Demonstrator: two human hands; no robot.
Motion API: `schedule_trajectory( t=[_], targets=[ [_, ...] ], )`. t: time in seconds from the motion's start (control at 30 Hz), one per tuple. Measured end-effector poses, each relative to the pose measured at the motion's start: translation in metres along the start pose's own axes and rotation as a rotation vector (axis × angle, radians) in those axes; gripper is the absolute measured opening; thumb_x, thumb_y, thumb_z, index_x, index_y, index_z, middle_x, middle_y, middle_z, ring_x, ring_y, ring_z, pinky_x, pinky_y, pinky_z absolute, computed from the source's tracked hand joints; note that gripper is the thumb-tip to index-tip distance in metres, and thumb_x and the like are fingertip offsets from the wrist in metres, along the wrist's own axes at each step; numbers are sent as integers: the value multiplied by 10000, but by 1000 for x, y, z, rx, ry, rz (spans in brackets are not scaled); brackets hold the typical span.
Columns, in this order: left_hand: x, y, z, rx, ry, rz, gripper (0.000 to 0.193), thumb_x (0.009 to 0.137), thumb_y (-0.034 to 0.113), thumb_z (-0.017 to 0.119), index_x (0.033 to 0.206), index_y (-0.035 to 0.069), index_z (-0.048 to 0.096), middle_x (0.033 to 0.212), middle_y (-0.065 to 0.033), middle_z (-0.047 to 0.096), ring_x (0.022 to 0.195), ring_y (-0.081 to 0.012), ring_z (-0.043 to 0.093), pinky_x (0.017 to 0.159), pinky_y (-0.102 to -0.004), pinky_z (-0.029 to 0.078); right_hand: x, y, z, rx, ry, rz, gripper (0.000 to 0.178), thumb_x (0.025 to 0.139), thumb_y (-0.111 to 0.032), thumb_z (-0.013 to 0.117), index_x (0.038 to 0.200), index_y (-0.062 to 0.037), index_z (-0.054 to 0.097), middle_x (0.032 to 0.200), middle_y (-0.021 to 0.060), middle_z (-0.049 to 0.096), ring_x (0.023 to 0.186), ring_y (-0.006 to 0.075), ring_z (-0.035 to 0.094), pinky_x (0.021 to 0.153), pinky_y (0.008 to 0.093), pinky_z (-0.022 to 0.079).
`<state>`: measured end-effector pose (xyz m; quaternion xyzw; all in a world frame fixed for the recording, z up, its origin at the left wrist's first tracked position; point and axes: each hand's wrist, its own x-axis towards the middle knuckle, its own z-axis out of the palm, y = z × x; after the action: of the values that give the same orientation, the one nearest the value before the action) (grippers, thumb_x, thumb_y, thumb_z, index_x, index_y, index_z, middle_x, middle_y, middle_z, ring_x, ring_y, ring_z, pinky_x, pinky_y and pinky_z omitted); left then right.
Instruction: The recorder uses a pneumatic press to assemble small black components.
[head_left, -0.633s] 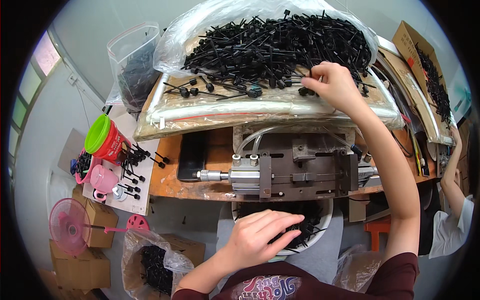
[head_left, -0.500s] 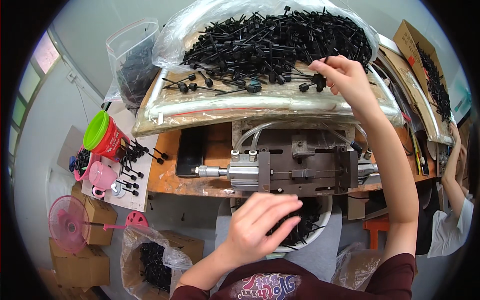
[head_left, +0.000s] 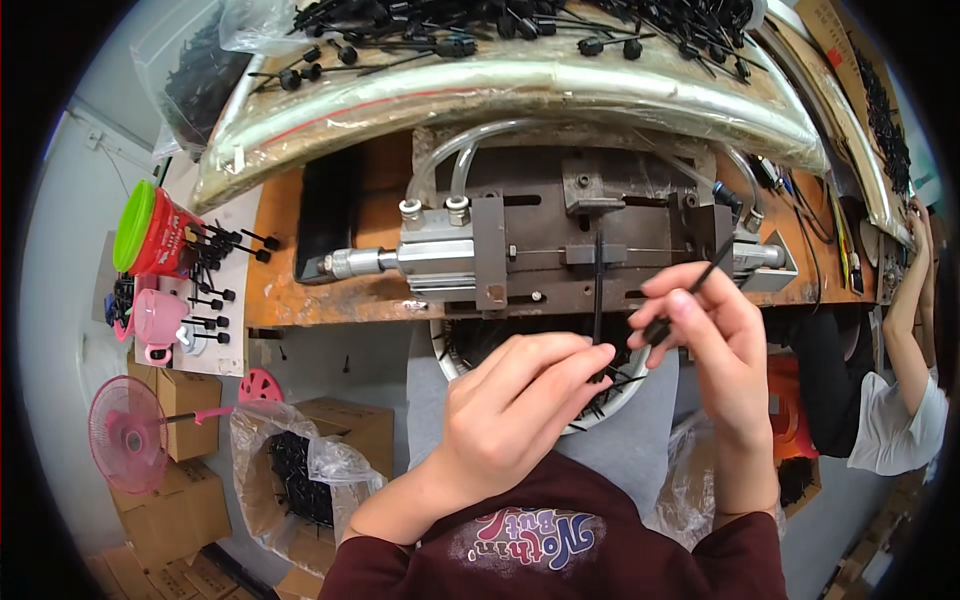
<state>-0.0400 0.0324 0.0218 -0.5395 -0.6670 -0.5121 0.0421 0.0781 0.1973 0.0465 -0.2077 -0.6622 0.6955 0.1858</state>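
Note:
In front of the metal fixture [head_left: 545, 265], my left hand [head_left: 510, 410] is closed with its fingertips on a black plastic part with a long thin stem [head_left: 598, 300]. That stem stands nearly upright, reaching up before the fixture's small central block [head_left: 580, 255]. To its right, my right hand [head_left: 715, 345] pinches a second black stemmed part [head_left: 708, 268], tilted with its thicker head down toward the left hand. A white bucket [head_left: 440, 345] holding black parts sits below my hands, partly covered by them.
A heap of black stemmed parts [head_left: 520, 22] lies on the plastic-wrapped board [head_left: 500, 95] beyond the fixture. Clear air hoses [head_left: 430, 165] arch over the fixture. Left are a red bucket [head_left: 165, 235], a pink fan [head_left: 128, 435] and a bag-lined box [head_left: 260, 440]. Another person's arm [head_left: 905, 305] shows far right.
My right hand has come from the heap down to the fixture's front, with a black part in it. My left hand has closed on a black stemmed part. The view has tipped downward.

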Motion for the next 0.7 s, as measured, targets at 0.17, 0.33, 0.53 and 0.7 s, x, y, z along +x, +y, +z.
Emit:
schedule_trajectory(
  t=[0.17,0.33,0.53,0.7],
  targets=[
    [4,-10,21,270,-54,46,303,669,52,792,961,31,714,1144,-126,677,840,-224,658,723,-310,552,-21,-2,3,92,102,6,255,985,-69,488,1186,80,541,1023,157,657,759,213,696,610,259,540],
    [8,-13,35,417,-111,56,245,700,109,766,930,47,709,1194,-99,672,744,-178,658,669,-288,515,-29,-5,6,152,299,-160,544,862,38,608,1359,26,388,926,92,526,507,156,597,384,212,412],
    [15,-14,33,441,-143,40,240,699,115,769,922,49,713,1196,-88,676,650,-157,632,643,-273,502,-37,22,-23,149,275,-357,222,768,-56,764,876,26,588,968,122,508,556,126,600,408,185,426],
    [16,-20,32,434,-150,38,242,695,118,776,920,54,715,1187,-82,682,608,-150,617,601,-256,490,-30,13,-6,171,281,-363,389,664,-13,810,983,65,602,1045,153,507,680,206,681,540,235,547]
  ],
)
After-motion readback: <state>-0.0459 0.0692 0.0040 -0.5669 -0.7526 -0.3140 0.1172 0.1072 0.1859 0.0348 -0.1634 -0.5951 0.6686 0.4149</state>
